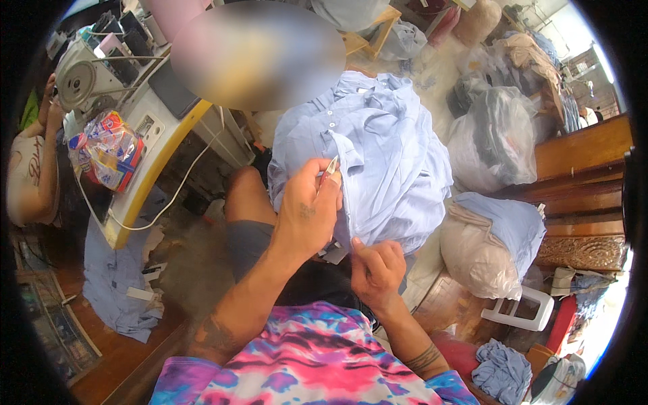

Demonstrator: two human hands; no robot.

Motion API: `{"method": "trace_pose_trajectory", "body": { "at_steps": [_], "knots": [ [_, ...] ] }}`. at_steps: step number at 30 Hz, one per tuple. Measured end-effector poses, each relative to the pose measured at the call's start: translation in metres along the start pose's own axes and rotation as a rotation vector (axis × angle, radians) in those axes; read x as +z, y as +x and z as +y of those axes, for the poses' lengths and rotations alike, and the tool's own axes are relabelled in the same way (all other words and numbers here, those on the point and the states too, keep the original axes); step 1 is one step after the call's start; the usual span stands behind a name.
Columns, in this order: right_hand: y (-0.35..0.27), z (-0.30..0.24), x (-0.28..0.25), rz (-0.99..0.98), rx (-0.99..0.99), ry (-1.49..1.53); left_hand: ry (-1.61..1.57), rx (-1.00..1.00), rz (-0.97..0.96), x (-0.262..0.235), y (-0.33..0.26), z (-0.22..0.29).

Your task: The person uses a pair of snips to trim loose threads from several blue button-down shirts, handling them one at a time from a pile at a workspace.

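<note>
A light blue button shirt (378, 148) hangs bunched in front of me over my lap. My left hand (307, 212) is raised against its edge, fingers closed around small metal snips (331, 168) whose tip touches the fabric. My right hand (378, 266) sits lower and pinches the shirt's bottom fold, pulling it taut. I wear a pink and blue tie-dye top (310, 364).
A sewing machine (84, 81) stands on a yellow-edged table (145, 179) at left, with a bag of colourful packets (108, 148). Another person (27, 169) sits far left. Clear bags of cloth (493, 135), a beige sack (476, 256), a white stool (520, 312) and wooden furniture (580, 175) crowd the right.
</note>
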State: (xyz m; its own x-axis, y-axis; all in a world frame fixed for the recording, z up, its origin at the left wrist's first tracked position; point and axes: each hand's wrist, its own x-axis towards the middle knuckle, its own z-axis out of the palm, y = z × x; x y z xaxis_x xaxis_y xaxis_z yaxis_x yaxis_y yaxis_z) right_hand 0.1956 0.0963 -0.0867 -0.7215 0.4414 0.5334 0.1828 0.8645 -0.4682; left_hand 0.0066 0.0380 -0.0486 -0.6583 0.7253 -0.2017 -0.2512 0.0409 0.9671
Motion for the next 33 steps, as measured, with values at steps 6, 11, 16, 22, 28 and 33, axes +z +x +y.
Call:
{"method": "trace_pose_trajectory", "body": {
  "at_steps": [6, 11, 16, 22, 28, 33],
  "knots": [
    [0.063, -0.019, -0.007, -0.004, 0.094, 0.041, 0.129, 0.016, 0.045, -0.013, -0.023, -0.001],
    [0.103, -0.012, 0.026, -0.086, 0.045, 0.012, 0.028, 0.015, 0.063, -0.021, -0.029, 0.007],
    [0.11, 0.006, 0.055, -0.024, -0.058, 0.025, -0.347, -0.087, 0.014, -0.024, -0.023, -0.005],
    [0.132, 0.005, 0.063, -0.008, -0.299, -0.068, -0.459, -0.097, 0.085, -0.02, -0.027, -0.012],
    [0.145, 0.022, 0.077, -0.173, -0.423, 0.018, -0.461, -0.089, 0.132, -0.025, -0.024, -0.014],
    [0.15, 0.032, 0.081, -0.109, -0.379, 0.073, -0.383, -0.068, 0.112, -0.027, -0.006, -0.012]
  ]
}}
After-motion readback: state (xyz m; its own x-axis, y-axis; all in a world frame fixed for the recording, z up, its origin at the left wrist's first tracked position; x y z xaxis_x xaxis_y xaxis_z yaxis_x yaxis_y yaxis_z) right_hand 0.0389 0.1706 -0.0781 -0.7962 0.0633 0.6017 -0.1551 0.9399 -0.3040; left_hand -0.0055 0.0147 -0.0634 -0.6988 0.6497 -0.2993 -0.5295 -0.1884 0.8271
